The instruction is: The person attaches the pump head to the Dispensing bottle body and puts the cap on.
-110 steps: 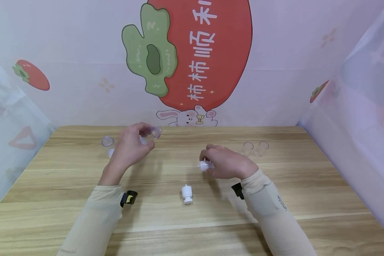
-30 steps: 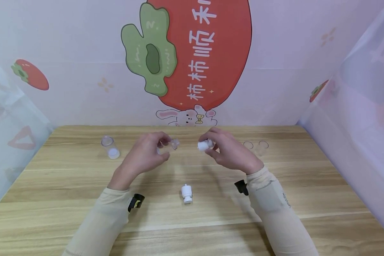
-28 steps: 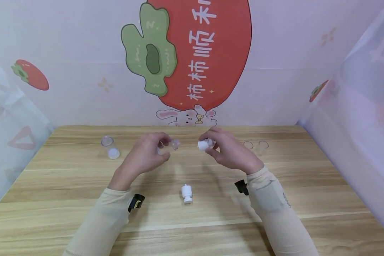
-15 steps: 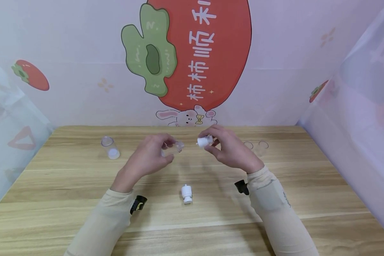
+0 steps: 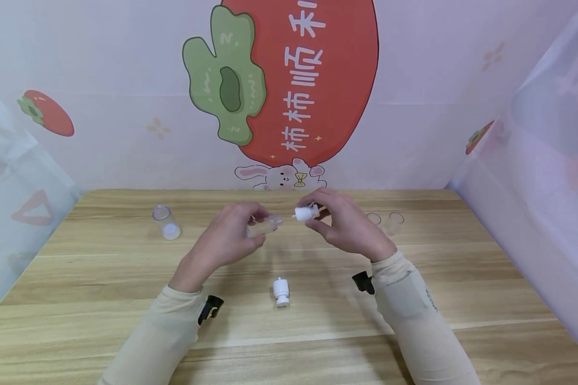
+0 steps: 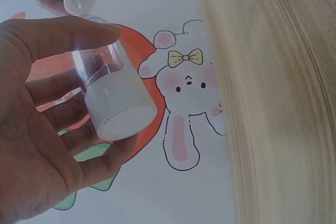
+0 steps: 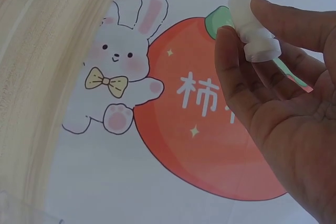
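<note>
My left hand (image 5: 233, 230) holds a clear bottle (image 6: 118, 103) with a white base, gripped between thumb and fingers. Its narrow neck points right, toward the other hand. Facing it across a small gap, my right hand (image 5: 344, 222) pinches a white pump head (image 5: 304, 214) between thumb and fingers. The thin tip on the pump head points left, at the bottle's neck, and the two pieces are apart. In the right wrist view the same pump head (image 7: 252, 22) hangs tilted in the fingertips.
A second clear bottle (image 5: 167, 223) with a white base stands at the left rear of the wooden table (image 5: 318, 353). Another white pump head (image 5: 281, 292) is on the table in front, between the forearms. Behind the right hand are two clear round-rimmed pieces, one a clear cap (image 5: 394, 223).
The left hand has carried the bottle right and slightly nearer. The right hand has raised the pump head from low over the table, and the gap between both pieces has narrowed.
</note>
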The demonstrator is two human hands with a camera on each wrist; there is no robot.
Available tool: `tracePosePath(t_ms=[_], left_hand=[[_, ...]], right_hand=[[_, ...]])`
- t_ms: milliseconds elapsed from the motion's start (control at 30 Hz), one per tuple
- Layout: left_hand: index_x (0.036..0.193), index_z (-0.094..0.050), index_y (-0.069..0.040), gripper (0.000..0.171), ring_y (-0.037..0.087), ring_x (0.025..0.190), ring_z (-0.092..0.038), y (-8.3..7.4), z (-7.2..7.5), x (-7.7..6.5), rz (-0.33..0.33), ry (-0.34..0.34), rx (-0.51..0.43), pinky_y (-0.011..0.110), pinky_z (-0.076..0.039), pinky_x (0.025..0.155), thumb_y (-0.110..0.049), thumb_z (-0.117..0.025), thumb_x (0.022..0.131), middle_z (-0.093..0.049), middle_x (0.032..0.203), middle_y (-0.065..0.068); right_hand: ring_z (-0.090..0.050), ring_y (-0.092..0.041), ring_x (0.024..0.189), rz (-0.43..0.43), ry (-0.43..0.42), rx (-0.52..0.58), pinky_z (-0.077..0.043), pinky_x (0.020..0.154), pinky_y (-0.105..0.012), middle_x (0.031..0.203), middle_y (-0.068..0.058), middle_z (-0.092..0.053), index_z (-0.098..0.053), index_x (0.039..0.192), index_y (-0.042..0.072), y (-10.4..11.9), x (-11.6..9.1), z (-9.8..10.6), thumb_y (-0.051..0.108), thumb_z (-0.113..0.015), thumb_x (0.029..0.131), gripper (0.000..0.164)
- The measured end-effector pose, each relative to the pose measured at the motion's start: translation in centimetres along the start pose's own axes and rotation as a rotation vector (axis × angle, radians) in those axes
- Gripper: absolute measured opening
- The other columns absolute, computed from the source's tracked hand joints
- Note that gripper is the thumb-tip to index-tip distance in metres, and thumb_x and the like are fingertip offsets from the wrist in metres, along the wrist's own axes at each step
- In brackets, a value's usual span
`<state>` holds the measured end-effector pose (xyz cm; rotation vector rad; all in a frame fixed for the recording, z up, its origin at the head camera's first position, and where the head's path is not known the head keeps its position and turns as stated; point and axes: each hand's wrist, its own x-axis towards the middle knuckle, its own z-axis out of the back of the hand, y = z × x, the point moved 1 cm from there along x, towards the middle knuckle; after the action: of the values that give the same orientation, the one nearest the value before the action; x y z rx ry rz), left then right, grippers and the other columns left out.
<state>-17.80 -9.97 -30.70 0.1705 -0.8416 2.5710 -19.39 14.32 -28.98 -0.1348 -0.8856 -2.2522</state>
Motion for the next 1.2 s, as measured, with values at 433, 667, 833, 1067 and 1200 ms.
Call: tracePosePath(t_ms=[433,667,833,1067,1200], left_hand=[[0.111,-0.072,-0.004,0.032,0.025,0.093,-0.063,-0.4,0.0,0.0,-0.012,0.004,0.0,0.043,-0.055,0.084,-0.005,-0.081,0.081,-0.069,0.102,0.008],[0.11,-0.073,-0.004,0.031,0.025,0.092,-0.063,-0.6,-0.1,-0.1,-0.024,-0.004,0.001,0.043,-0.055,0.083,-0.004,-0.081,0.08,-0.069,0.101,0.007],[0.111,-0.073,-0.004,0.032,0.025,0.092,-0.063,-0.8,-0.2,-0.1,-0.027,-0.002,0.0,0.043,-0.055,0.082,-0.004,-0.082,0.08,-0.069,0.101,0.007],[0.112,-0.072,-0.004,0.032,0.026,0.093,-0.064,-1.1,-0.2,-0.2,-0.029,0.007,-0.008,0.043,-0.055,0.083,-0.004,-0.082,0.081,-0.07,0.103,0.008],[0.112,-0.072,-0.003,0.033,0.028,0.094,-0.064,-1.2,-0.3,-0.2,-0.038,0.01,-0.01,0.043,-0.054,0.083,-0.005,-0.082,0.081,-0.07,0.103,0.009]], right_hand=[[-0.064,-0.016,0.094,0.038,-0.003,0.002,-0.058,0.083,-0.031,0.109,-0.002,-0.067,-0.067,0.116,0.005,0.3,0.2,-0.3,-0.005,-0.078,0.085,0.034],[-0.065,-0.016,0.092,0.029,-0.004,-0.006,-0.058,0.083,-0.03,0.108,-0.001,-0.067,-0.067,0.115,0.006,0.4,0.2,-0.4,-0.004,-0.078,0.085,0.034],[-0.065,-0.015,0.092,0.028,-0.002,0.003,-0.057,0.083,-0.028,0.108,0.0,-0.067,-0.066,0.114,0.006,0.3,0.2,-0.5,-0.005,-0.078,0.085,0.033],[-0.067,-0.018,0.092,0.025,-0.002,0.012,-0.057,0.084,-0.029,0.109,-0.001,-0.067,-0.066,0.115,0.006,0.3,0.2,-0.5,-0.004,-0.078,0.085,0.033],[-0.067,-0.018,0.092,0.035,-0.005,0.016,-0.058,0.083,-0.03,0.108,-0.001,-0.067,-0.066,0.115,0.005,0.3,0.2,-0.5,-0.005,-0.078,0.085,0.033]])
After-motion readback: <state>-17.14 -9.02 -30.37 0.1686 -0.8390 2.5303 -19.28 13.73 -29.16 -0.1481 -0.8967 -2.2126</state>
